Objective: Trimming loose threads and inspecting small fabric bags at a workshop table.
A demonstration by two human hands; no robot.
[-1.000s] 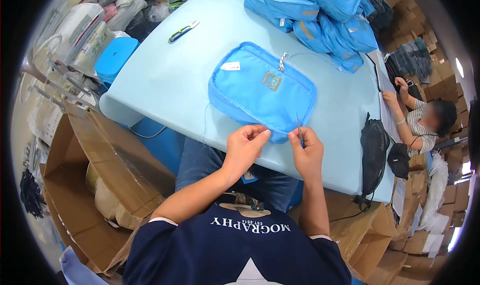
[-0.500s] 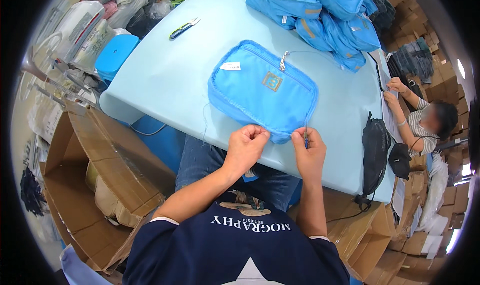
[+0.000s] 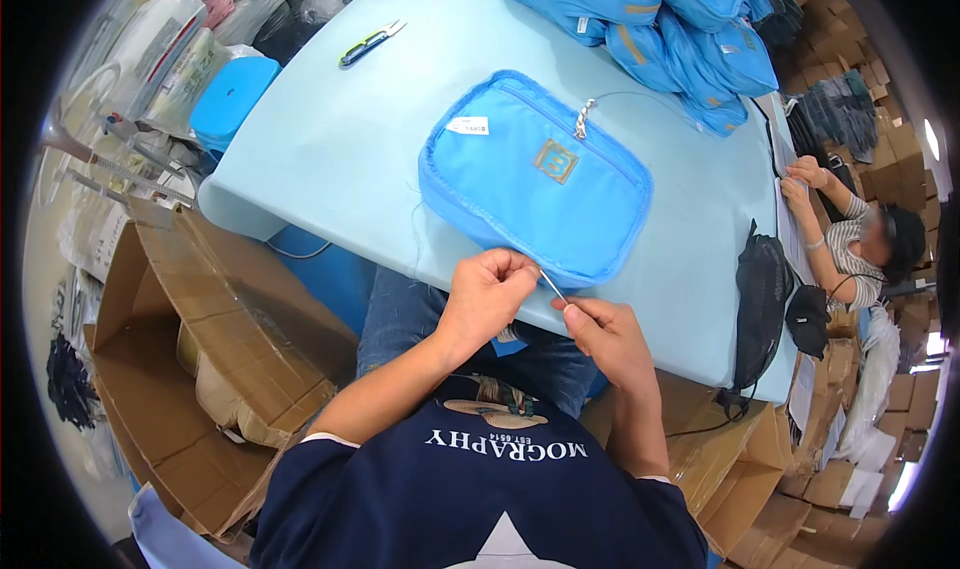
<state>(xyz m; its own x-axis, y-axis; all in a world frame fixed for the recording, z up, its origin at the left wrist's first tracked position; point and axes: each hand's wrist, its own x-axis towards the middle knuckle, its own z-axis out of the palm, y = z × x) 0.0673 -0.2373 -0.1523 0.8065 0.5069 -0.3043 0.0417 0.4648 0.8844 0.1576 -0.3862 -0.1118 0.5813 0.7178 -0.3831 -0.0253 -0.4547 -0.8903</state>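
A blue fabric zip pouch (image 3: 535,204) lies on the pale blue table, its near edge toward me. It carries a small square patch (image 3: 555,161), a white tag (image 3: 468,126) and a twisted cord pull (image 3: 583,119) on its zip. My left hand (image 3: 492,294) pinches at the pouch's near edge; what its fingertips hold is hidden. Between finger and thumb, my right hand (image 3: 612,337) grips a thin pointed metal tool (image 3: 551,285). That tool slants up and left, its tip close to my left fingertips. I cannot make out its exact kind.
Thread snips (image 3: 372,44) lie at the table's far left. Several blue pouches (image 3: 660,39) are piled at the far right. A black mesh pouch (image 3: 757,304) rests along the right edge. An open cardboard box (image 3: 210,339) stands at left. Another person (image 3: 860,244) works at right.
My right hand has come away from the pouch's near right edge, moving down. The tool, upright before, now slants toward my left hand. My left hand has barely moved.
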